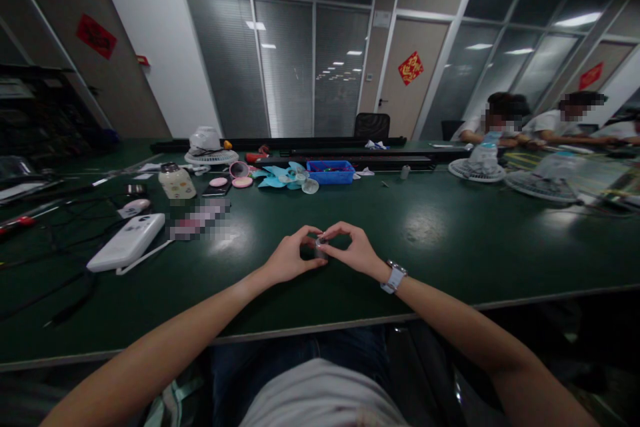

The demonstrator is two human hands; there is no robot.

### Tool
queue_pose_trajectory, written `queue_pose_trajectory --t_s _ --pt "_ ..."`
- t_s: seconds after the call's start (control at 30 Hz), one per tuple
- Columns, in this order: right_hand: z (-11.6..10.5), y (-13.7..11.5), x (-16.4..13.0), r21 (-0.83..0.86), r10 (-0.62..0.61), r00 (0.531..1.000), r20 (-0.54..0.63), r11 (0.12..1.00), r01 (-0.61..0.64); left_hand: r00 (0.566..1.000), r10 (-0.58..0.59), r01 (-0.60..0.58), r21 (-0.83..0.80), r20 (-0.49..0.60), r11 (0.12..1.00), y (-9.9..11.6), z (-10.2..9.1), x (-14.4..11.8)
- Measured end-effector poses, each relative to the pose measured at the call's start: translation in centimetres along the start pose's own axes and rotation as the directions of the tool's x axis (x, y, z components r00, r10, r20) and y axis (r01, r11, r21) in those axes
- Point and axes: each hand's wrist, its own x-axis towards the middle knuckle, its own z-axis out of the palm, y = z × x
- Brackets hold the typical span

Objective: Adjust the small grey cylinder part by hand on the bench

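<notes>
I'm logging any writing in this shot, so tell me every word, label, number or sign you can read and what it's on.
No text here can be read.
Red diamond sign on the door: gold character, too small to read.
Red sign on the left wall: too blurred.
White device on the table: dark mark, illegible.
Small part pinched between left hand and right hand: no writing shows.

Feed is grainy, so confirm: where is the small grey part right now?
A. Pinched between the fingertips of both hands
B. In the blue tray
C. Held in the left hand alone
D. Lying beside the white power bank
A: the small grey part sits between the fingertips of the left hand and right hand, just above the green table.
</notes>
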Motion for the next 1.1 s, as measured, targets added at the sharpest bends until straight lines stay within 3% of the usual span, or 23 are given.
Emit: queue_pose_trajectory --t_s 0.43,1.1 --pt "-0.1 1.0 0.1 0.023 0.047 0.996 -0.074 0.999 -0.046 1.000 -0.008 0.008 -0.003 0.002 1.000 0.4 -0.1 -0.1" --pt "-0.1 1.0 0.1 0.011 0.060 0.994 -0.090 0.998 -0.060 1.000 -0.001 0.001 0.026 -0.011 1.000 0.3 -0.1 -0.1"
